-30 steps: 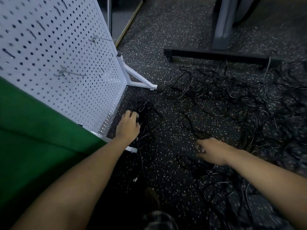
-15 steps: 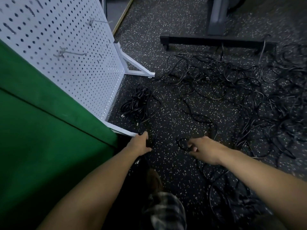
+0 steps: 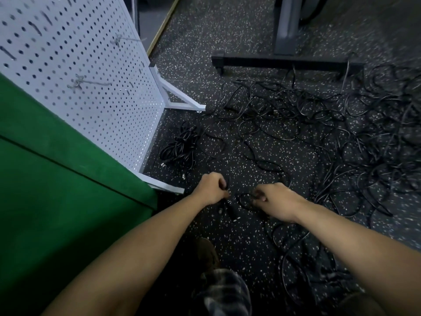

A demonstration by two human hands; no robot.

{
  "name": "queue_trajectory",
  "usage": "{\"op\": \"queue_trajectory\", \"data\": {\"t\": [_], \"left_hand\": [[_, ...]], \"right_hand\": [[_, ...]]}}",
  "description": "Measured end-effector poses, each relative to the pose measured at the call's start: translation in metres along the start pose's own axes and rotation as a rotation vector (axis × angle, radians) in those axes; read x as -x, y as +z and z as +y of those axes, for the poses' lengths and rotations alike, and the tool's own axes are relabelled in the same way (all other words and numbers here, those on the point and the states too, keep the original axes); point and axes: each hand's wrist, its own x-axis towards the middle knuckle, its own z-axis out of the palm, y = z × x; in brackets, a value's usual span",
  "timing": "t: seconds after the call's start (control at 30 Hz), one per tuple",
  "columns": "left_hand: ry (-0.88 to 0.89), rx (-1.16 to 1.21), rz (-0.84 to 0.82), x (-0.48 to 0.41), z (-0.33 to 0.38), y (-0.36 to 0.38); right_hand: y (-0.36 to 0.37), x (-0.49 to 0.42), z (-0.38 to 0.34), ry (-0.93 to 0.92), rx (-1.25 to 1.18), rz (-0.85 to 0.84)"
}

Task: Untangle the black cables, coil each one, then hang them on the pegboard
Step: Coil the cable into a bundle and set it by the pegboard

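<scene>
One green panel (image 3: 57, 179) fills the left of the frame, its edge slanting down toward the lower centre. Above it, in the upper left, stands the white pegboard (image 3: 91, 99), with two wire hooks (image 3: 91, 82) sticking out of its face. Just right of the board's lower corner, a coiled bundle (image 3: 180, 147) of black cable lies on the speckled floor (image 3: 227, 42), its plugs pointing toward the board's near foot.

Below the bundle, at centre, the left hand (image 3: 213, 187) is closed, its fingers curled round a black cable (image 3: 229, 209) whose end shows just beneath the fist. At bottom centre, a shoe (image 3: 208, 254) and a plaid trouser leg (image 3: 225, 290) show between the forearms. The right hand (image 3: 275, 201) is near the left but apart from it, and pinches a small loop (image 3: 241, 200) of cable between thumb and fingers. I cannot tell whether both hands hold the same cable.

The loose tangle (image 3: 341, 137) sprawls across the centre right and right of the frame, with strands trailing down under the right forearm toward the lower right. In the upper right, a dark stand (image 3: 284, 62) sets its base bar on the floor just above the tangle.
</scene>
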Motion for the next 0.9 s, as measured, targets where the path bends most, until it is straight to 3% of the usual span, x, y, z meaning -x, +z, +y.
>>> {"op": "queue_trajectory", "data": {"t": [0.13,0.27,0.37,0.53,0.73,0.9], "left_hand": [[0.097,0.093,-0.017,0.004,0.079,-0.040],[0.201,0.155,-0.019,0.025,0.154,-0.086],[0.275,0.192,0.024,0.051,0.202,-0.119],[0.413,0.266,0.168,0.103,0.269,-0.166],[0.569,0.248,0.214,0.157,0.316,-0.173],[0.735,-0.040,0.364,0.163,0.308,-0.140]], "right_hand": [[-0.046,0.023,-0.012,0.045,-0.238,0.078],[-0.105,0.048,-0.024,0.079,-0.652,0.040],[-0.154,0.079,-0.032,0.026,-0.758,0.036],[-0.223,0.151,-0.051,-0.093,-0.697,0.204],[-0.253,0.224,-0.042,-0.068,-0.373,0.722],[-0.245,0.249,-0.014,-0.139,-0.262,0.690]]}}
